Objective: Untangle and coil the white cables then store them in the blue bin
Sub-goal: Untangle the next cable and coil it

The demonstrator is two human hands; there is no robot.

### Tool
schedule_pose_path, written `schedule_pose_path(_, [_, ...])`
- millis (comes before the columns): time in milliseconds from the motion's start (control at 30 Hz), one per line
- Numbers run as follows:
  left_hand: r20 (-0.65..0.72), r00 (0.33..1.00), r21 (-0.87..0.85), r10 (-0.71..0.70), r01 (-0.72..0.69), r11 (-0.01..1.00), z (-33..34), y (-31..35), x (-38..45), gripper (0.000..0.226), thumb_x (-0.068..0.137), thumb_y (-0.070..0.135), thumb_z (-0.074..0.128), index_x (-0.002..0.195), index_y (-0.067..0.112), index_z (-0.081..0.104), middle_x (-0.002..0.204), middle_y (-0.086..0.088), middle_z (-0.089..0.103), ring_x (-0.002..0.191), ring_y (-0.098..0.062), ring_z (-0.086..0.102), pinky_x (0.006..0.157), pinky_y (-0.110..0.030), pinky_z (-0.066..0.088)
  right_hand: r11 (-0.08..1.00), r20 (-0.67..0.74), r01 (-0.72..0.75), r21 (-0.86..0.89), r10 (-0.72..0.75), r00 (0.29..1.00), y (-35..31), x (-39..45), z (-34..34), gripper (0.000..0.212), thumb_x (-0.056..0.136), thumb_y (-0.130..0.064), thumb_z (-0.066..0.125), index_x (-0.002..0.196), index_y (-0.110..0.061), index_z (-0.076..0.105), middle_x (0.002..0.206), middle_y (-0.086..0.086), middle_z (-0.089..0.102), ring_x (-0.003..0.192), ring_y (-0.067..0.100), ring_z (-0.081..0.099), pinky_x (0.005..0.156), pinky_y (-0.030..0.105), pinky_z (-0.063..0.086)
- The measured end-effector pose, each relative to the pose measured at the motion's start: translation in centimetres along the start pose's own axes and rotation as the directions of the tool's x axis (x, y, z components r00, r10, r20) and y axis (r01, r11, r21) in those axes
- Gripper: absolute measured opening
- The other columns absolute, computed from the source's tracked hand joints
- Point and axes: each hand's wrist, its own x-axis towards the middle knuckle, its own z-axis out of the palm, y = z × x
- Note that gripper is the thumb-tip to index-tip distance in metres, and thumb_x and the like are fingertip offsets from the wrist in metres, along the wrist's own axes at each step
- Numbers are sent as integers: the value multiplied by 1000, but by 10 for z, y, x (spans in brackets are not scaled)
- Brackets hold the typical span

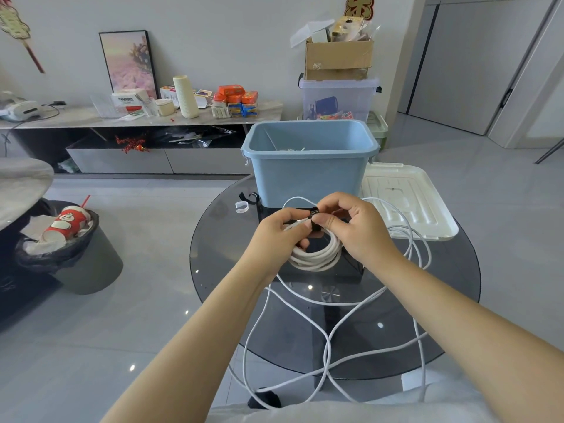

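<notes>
Both hands close on a black strap [314, 219] around a coiled white cable [314, 254]: left hand [280, 230] grips the coil, right hand [351, 227] pinches the strap. Cinching it snugly should keep loops together. Loose cable [328, 337] trails over the table's near edge; the blue bin [308, 172] stands at the far edge.

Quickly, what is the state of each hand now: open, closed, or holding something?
Left hand: closed, holding the coiled white cable.
Right hand: closed, pinching the black strap at the top of the coil.
</notes>
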Motion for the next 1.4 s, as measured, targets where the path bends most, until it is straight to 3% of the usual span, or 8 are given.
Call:
schedule_pose_path(167, [111, 993, 76, 30, -39, 996, 0, 0, 1, 19, 97, 10, 49, 96, 20, 65, 87, -2, 72, 62, -5, 51, 67, -22, 43, 997, -53, -34, 68, 38, 998, -1, 0, -2, 27, 80, -7, 72, 72, -31, 63, 65, -22, 64, 64, -3, 58, 69, 13, 47])
schedule_pose_path(400, [-40, 998, -57, -43, 41, 998, 2, 6, 0, 19, 93, 13, 56, 85, 15, 73, 70, 2, 66, 50, -3, 42, 54, -14, 38, 997, 0, 58, -47, -58, 998, -7, -9, -1, 24, 80, -11, 72, 74, -32, 62, 77, -9, 69, 77, 13, 65, 76, 23, 49])
schedule_pose_path(567, [-36, 999, 21, 8, -7, 1000, -1, 6, 0, 14, 93, 14, 57, 99, 13, 70, 72, 3, 69, 55, -3, 49, 59, -16, 43, 982, -64, 133, -137, -143, 988, -7, -11, 0, 14, 84, -12, 68, 81, -24, 62, 74, -20, 62, 72, -2, 59, 68, 10, 44])
schedule_pose_path(733, [33, 998, 17, 56, -57, 998, -1, 8, -4, 21, 94, 9, 55, 95, 23, 71, 82, -1, 72, 72, -10, 59, 61, -15, 47, 949, -106, 196, -248, -228, 968, -4, -11, 1, 9, 85, -19, 59, 88, -12, 63, 72, -21, 57, 69, 1, 55, 62, 12, 41])
schedule_pose_path(833, [43, 996, 77, 73, -77, 994, -2, 10, -5, 20, 93, 9, 55, 95, 23, 71, 79, 1, 72, 63, -6, 57, 62, -15, 48, 943, -124, 200, -265, -239, 963, -3, -10, 1, 10, 85, -20, 60, 87, -11, 64, 72, -25, 56, 69, -4, 55, 62, 9, 40])
schedule_pose_path(1100, [63, 986, 212, 151, -161, 964, -1, 9, -6, 20, 92, 12, 53, 86, 27, 65, 73, 4, 71, 56, -6, 48, 67, -27, 43, 983, -177, 88, -160, -116, 977, -4, -7, 2, 7, 85, -11, 66, 83, -17, 62, 72, -8, 63, 72, 6, 59, 66, 11, 43])
schedule_pose_path(1300, [102, 975, 195, 195, -212, 958, -4, 12, -9, 5, 90, 17, 63, 89, 22, 64, 75, 6, 69, 56, 6, 57, 61, -8, 41, 991, -157, 62, -117, -80, 984, -5, -8, 2, 9, 84, -14, 69, 82, -21, 63, 79, -8, 65, 71, 8, 60, 69, 18, 48])
schedule_pose_path(1400, [103, 974, 270, 203, -224, 936, -4, 11, -6, 7, 90, 21, 64, 88, 27, 64, 76, 9, 71, 59, 7, 58, 63, -9, 41, 994, -166, 56, -90, -70, 984, -6, -8, 0, 10, 83, -11, 69, 80, -20, 64, 76, -14, 62, 69, 3, 59, 67, 13, 46])
